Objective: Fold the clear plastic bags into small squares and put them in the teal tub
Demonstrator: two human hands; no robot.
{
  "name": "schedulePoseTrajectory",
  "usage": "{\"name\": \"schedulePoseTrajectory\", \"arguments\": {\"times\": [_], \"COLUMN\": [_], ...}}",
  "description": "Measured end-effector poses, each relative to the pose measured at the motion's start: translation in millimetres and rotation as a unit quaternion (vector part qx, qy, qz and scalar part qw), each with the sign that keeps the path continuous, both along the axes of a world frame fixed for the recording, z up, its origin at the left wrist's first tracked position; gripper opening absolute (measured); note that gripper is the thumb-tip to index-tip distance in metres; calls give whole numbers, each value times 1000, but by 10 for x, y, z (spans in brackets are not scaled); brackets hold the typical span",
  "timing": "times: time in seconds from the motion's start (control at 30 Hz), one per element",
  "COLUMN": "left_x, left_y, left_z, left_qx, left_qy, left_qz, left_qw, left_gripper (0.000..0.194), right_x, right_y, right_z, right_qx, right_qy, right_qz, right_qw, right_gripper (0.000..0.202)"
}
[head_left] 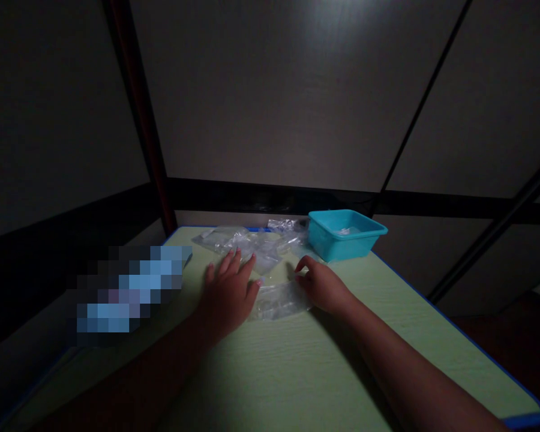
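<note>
A clear plastic bag [281, 301] lies flat on the table between my two hands. My left hand [229, 295] is open, palm down with spread fingers, its thumb at the bag's upper left corner. At the bag's right end, my right hand [323, 284] is closed, with curled fingers and the index finger and thumb pinching the upper edge. The exact contact is dim and partly hidden. Beyond my left fingertips, more crumpled clear plastic bags [247, 241] lie in a loose heap.
A turquoise plastic basket [342, 245] stands at the back right, with something pale and clear inside. The light green table [270, 372] has a blue edge. A pixelated blue item [139, 288] is at the left edge. Dark panels [270, 96] rise behind the table.
</note>
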State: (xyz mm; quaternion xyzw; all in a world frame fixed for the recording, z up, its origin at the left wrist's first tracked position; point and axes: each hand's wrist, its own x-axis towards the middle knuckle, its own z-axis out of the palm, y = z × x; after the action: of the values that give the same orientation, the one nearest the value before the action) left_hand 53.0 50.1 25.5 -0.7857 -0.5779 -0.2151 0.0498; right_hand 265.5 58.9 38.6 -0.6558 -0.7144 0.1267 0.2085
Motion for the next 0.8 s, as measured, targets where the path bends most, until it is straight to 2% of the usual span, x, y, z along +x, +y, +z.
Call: {"name": "schedulePoseTrajectory", "arguments": {"times": [0.1, 0.17, 0.23, 0.3, 0.43, 0.6, 0.8], "left_x": [-30, -30, -10, 20, 43, 18, 9], "left_y": [-6, -51, -115, -165, -143, 1, 47], "left_z": [183, 264, 293, 278, 176, 54, 39], "left_qx": [45, 34, 5, -20, -42, -42, -47], "left_qy": [-76, -91, -78, -53, -33, -110, -122], "left_qz": [-142, -244, -324, -371, -385, -349, -313], "left_qw": [986, 965, 943, 927, 921, 930, 941], "left_gripper": [32, 23, 20, 22, 19, 12, 9], "right_x": [20, 28, 32, 31, 26, 25, 40], "right_y": [0, 0, 0, -2, -3, 11, 36], "right_z": [14, 24, 31, 35, 29, 10, -22], "right_qx": [-1, -4, -8, -9, 0, -10, -2], "right_qy": [-2, -6, -9, -9, -8, -2, 7], "right_qz": [7, 9, 13, 18, 25, 24, 27], "right_qw": [1000, 1000, 1000, 1000, 1000, 1000, 1000], "right_gripper": [15, 14, 14, 13, 12, 13, 12]}}
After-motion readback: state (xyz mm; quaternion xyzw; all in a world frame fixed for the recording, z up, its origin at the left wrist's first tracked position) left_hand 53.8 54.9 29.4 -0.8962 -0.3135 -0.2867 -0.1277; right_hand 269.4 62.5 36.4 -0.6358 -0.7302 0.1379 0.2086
